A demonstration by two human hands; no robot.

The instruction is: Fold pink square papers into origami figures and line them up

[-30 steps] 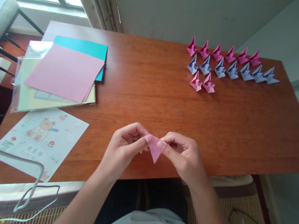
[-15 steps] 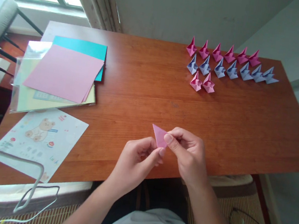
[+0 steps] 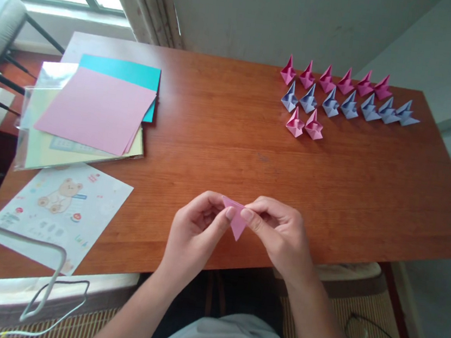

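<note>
A small folded piece of pink paper [image 3: 237,226] is held above the front edge of the wooden table [image 3: 211,151], one point hanging down. My left hand [image 3: 197,231] pinches its left corner between thumb and fingers. On the other side, my right hand [image 3: 278,227] grips the upper right part the same way. My fingertips hide the back of the paper and part of its top edge. Farther off to the right stand finished paper figures: a row of dark pink ones [image 3: 327,80], a row of lavender ones [image 3: 331,103] and two lighter pink ones [image 3: 295,124].
At the left lie pink sheets [image 3: 97,109], a teal sheet [image 3: 138,76] and a plastic sleeve with pale yellow paper [image 3: 38,151]. A white sheet with a printed bear [image 3: 58,220] lies nearer me. A bent white tube [image 3: 51,247] crosses the table's front left corner.
My left hand has moved up and now pinches the paper's left corner. The folded paper has turned, so a point now faces down rather than up to the left.
</note>
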